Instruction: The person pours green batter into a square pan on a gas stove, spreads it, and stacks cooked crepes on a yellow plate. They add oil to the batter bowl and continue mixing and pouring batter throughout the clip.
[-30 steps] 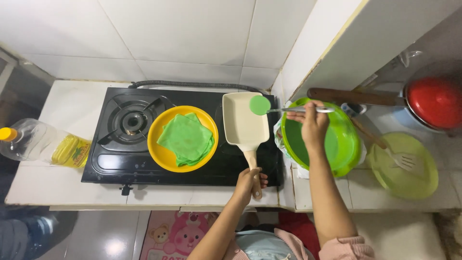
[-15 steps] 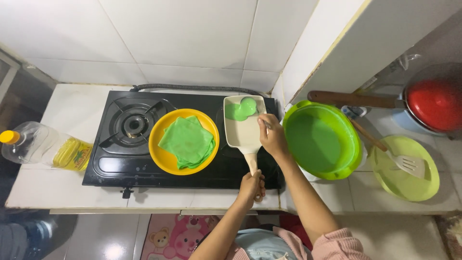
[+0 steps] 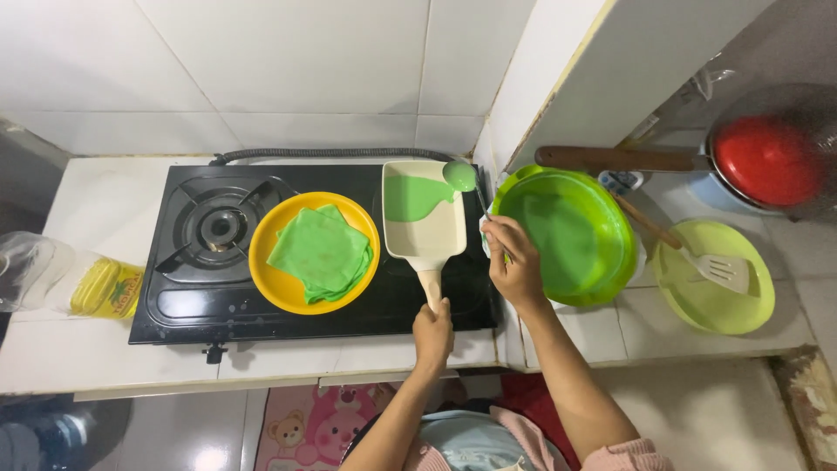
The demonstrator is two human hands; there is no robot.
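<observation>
The person's left hand (image 3: pixel 433 330) is gripping the wooden handle of a cream rectangular pan (image 3: pixel 424 212), which is sitting on the black gas stove (image 3: pixel 174 301) at its right burner. Green batter (image 3: pixel 410 196) is lying across the pan's far half. The right hand (image 3: pixel 514 262) is closed around a ladle (image 3: pixel 459 174) (its bowl is hanging over the pan's far right corner). Just left, a yellow plate (image 3: pixel 270 279) is holding folded green crepes (image 3: pixel 321 251); a green bowl (image 3: pixel 610 262) is sitting right of the pan.

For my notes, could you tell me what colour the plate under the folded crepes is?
Yellow: the plate, head view.
</observation>
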